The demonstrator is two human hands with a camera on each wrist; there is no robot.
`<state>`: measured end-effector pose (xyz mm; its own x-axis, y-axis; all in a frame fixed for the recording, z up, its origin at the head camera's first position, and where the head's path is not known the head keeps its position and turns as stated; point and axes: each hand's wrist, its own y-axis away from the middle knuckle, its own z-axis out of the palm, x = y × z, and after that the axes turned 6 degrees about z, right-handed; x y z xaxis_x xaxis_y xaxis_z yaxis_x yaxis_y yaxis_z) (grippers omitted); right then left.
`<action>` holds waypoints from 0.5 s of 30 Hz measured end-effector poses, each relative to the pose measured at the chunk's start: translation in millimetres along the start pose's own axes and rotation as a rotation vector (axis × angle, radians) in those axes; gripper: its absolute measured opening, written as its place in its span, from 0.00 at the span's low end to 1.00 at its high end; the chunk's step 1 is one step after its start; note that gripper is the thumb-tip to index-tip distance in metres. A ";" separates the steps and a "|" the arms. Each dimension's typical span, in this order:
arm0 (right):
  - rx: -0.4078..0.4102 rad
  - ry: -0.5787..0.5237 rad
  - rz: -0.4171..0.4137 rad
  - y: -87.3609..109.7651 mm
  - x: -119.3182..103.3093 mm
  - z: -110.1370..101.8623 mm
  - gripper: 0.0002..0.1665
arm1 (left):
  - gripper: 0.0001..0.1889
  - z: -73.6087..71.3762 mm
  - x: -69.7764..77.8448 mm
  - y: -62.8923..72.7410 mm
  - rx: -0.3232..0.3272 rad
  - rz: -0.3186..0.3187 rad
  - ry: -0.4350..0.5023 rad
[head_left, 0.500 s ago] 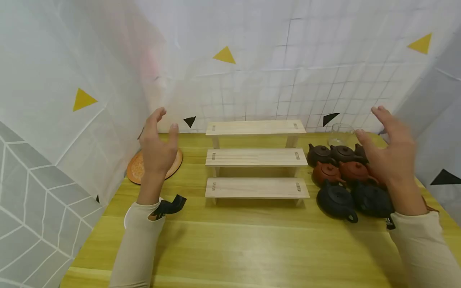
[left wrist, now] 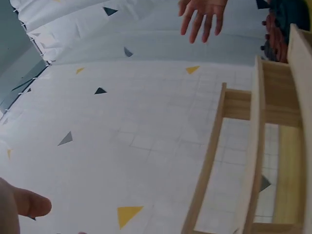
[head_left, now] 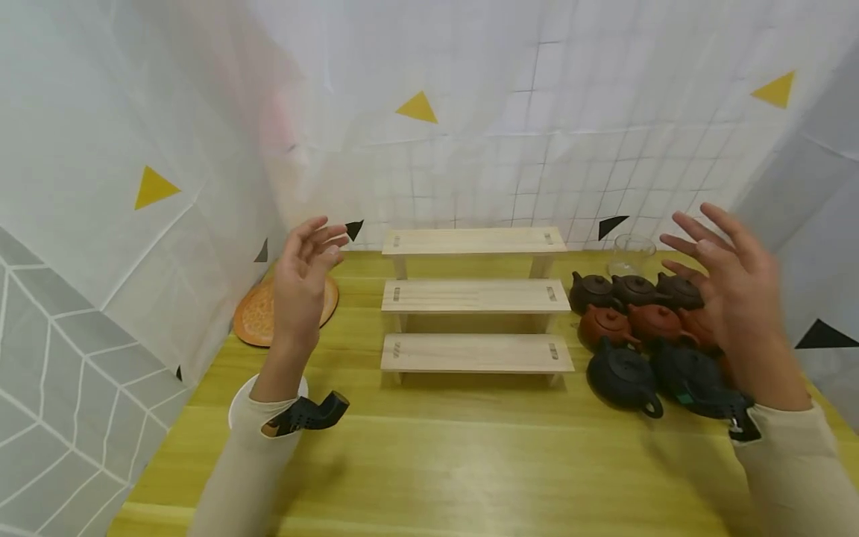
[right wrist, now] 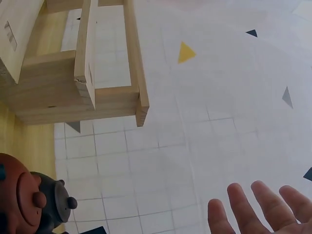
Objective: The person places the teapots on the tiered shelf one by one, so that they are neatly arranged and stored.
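Note:
My left hand [head_left: 303, 287] is raised over the left side of the table, its fingers loosely bent and holding nothing. Below it lies an orange round plate or mat [head_left: 253, 317], partly covered by the hand. On the right, my right hand [head_left: 741, 291] hovers above the teapots with fingers spread and nothing in them. Dark brown teapots [head_left: 593, 289] form the back row, reddish ones [head_left: 606, 326] the middle, and black ones [head_left: 624, 377] the front. Between the hands stands a three-step wooden rack [head_left: 476, 297] with bare shelves.
A clear glass cup [head_left: 631, 256] stands behind the brown teapots. Partly hidden by my left forearm is a white bowl or dish [head_left: 243, 403]. White cloth walls [head_left: 470, 171] with yellow and dark triangles enclose the wooden table [head_left: 456, 462] at the back and sides.
Both hands have turned at the wrist, and the right hand's fingers have spread wider. The left hand has shifted slightly right. Teapots and rack have stayed in place.

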<state>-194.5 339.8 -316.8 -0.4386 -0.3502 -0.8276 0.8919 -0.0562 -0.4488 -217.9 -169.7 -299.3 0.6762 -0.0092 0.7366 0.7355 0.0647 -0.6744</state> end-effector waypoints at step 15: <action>0.074 0.199 0.068 23.6 -3.1 -25.1 0.29 | 0.32 9.5 -58.1 77.7 -0.226 -0.518 -0.224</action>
<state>-174.9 363.0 -333.3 -0.3842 -0.1649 -0.9084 0.9224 -0.1103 -0.3701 -200.5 -154.7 -394.0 0.2210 0.2288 0.9481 0.9737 -0.1062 -0.2013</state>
